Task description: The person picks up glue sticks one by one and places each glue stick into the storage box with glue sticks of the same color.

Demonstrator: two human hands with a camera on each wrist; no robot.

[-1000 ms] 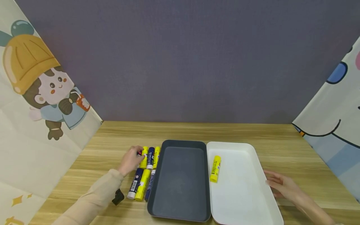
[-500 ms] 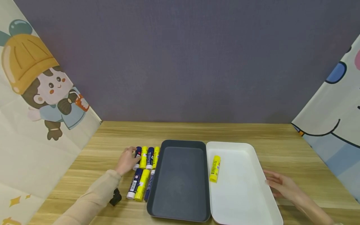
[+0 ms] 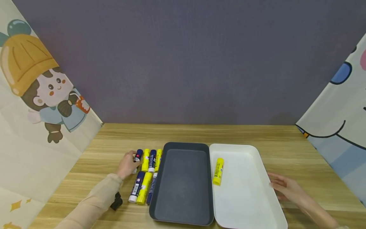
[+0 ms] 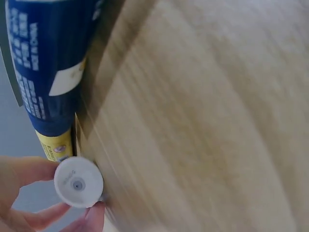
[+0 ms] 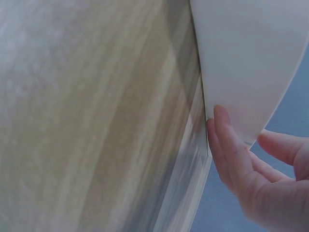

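My left hand (image 3: 127, 165) pinches a navy glue stick (image 3: 138, 155) at the left end of the back row. In the left wrist view its white end (image 4: 78, 182) sits between thumb and fingers. Beside it lie a yellow glue stick (image 3: 145, 160), a navy one (image 3: 152, 161) and another yellow one (image 3: 158, 160). A front row holds a navy glue stick (image 3: 136, 187), a yellow one (image 3: 144, 188) and a partly hidden navy one (image 3: 151, 189). My right hand (image 3: 288, 189) rests its relaxed fingers against the outer wall of the white tray (image 5: 251, 63), thumb at the rim.
A dark grey tray (image 3: 182, 184) stands between the glue sticks and the white tray. One yellow glue stick (image 3: 218, 171) lies in the white tray near its left wall. A small black object (image 3: 116, 201) shows by the left sleeve. A grey panel (image 3: 186, 63) rises behind the table.
My left hand has moved left from the yellow glue stick to the navy end one, which now leans slightly away from the row. The right hand has stayed at the white tray.
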